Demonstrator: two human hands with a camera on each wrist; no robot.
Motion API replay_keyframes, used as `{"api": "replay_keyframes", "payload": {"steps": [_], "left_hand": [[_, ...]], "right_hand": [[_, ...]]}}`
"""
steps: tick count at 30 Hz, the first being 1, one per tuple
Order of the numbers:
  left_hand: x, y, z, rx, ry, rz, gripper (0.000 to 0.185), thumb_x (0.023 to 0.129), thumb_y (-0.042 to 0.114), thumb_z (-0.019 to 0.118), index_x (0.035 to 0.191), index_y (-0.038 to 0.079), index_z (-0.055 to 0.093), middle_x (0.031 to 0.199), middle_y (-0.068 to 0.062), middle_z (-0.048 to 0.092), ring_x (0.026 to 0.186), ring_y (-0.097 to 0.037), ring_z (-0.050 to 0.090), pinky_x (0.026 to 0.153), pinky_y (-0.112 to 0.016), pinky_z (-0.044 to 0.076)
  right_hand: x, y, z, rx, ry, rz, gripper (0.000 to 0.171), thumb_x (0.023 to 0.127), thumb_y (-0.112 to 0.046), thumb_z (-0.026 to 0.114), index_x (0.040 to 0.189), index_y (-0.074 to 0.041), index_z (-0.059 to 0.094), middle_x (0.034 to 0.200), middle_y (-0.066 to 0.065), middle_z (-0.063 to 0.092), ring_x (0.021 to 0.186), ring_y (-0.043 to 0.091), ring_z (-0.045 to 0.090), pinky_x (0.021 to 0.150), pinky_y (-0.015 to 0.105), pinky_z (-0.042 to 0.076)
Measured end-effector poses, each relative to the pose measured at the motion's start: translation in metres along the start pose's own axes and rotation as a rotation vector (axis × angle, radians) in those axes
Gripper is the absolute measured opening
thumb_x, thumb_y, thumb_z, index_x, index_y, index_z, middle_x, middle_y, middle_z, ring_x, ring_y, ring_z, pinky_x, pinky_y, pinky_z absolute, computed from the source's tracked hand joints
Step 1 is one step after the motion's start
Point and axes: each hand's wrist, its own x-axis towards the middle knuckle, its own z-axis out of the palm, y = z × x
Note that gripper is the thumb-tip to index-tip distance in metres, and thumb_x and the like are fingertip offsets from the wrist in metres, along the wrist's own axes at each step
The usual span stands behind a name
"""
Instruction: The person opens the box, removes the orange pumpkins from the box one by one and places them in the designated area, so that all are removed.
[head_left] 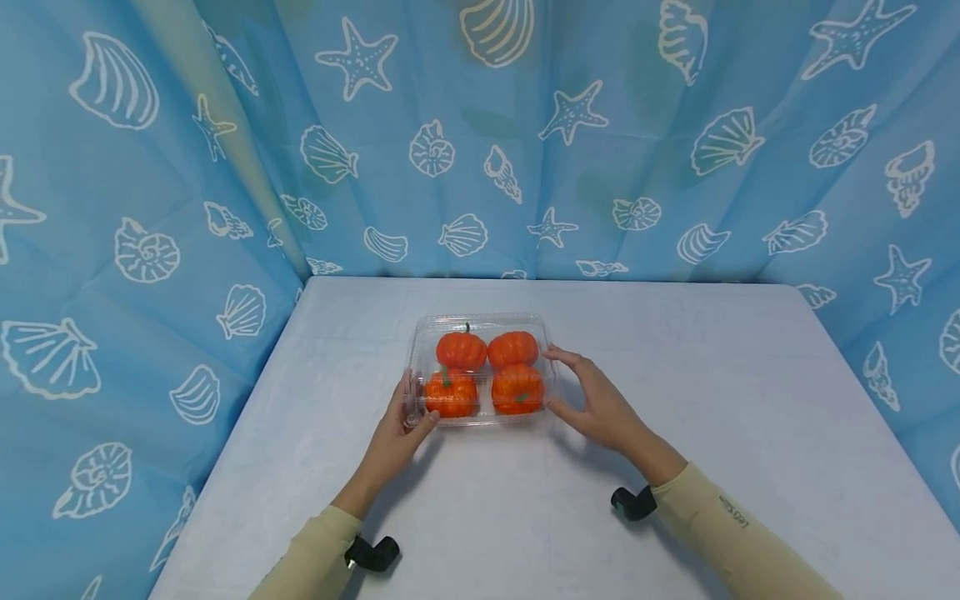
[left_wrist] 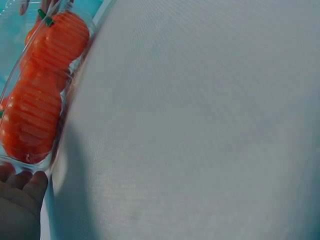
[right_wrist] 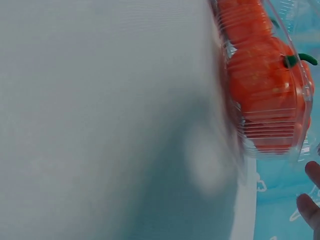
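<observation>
You stand at a pale grey counter [head_left: 675, 467]. A blue curtain [head_left: 150, 167] with white shells and starfish hangs all around it. A clear box [head_left: 480, 368] with four orange pumpkins [head_left: 462, 350] sits in the middle. Your left hand [head_left: 401, 429] pinches its left edge. Your right hand [head_left: 596, 400] touches its right side, fingers spread.

A clear, shallow plastic clamshell box [head_left: 481, 369] is lying flat with its lid closed, sitting toward the middle of the pale grey table [head_left: 750, 400], holding four small ribbed orange pumpkins [head_left: 462, 350] packed two by two.
</observation>
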Motion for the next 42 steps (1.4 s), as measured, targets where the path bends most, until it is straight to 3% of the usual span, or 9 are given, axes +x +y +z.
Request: {"api": "replay_keyframes", "payload": {"steps": [6, 13, 23, 42], "left_hand": [[0.001, -0.002, 0.0, -0.041, -0.017, 0.032, 0.088, 0.1, 0.021, 0.068, 0.164, 0.009, 0.009, 0.167, -0.012, 0.023, 0.151, -0.03, 0.028, 0.116, -0.044, 0.033], [-0.003, 0.0, -0.002, 0.018, -0.007, 0.014, 0.084, 0.098, 0.026, 0.07, 0.162, 0.004, 0.018, 0.164, -0.016, 0.03, 0.151, -0.029, 0.029, 0.118, -0.043, 0.029], [-0.005, -0.003, -0.003, -0.027, -0.017, 0.066, 0.087, 0.098, 0.018, 0.07, 0.163, 0.005, 0.014, 0.165, -0.013, 0.028, 0.151, -0.027, 0.028, 0.118, -0.04, 0.027], [-0.012, -0.002, -0.005, -0.034, -0.016, 0.064, 0.086, 0.097, 0.019, 0.071, 0.162, 0.006, 0.017, 0.165, -0.012, 0.03, 0.151, -0.027, 0.029, 0.118, -0.041, 0.028]], "right_hand": [[0.006, -0.002, -0.004, -0.011, 0.053, -0.01, 0.066, 0.094, -0.027, 0.072, 0.153, -0.02, 0.044, 0.155, 0.007, 0.047, 0.141, 0.032, 0.044, 0.113, 0.063, 0.035], [0.013, -0.001, -0.008, -0.004, 0.122, -0.044, 0.064, 0.094, -0.026, 0.072, 0.152, -0.021, 0.047, 0.151, 0.006, 0.052, 0.137, 0.028, 0.047, 0.111, 0.061, 0.039], [0.026, -0.005, -0.011, -0.009, 0.23, -0.09, 0.05, 0.097, -0.018, 0.071, 0.145, -0.019, 0.057, 0.134, 0.007, 0.063, 0.124, 0.025, 0.057, 0.106, 0.055, 0.047], [0.054, -0.003, -0.018, -0.007, 0.287, -0.052, 0.046, 0.099, -0.018, 0.068, 0.144, -0.022, 0.058, 0.123, 0.008, 0.066, 0.111, 0.026, 0.064, 0.097, 0.049, 0.055]]}}
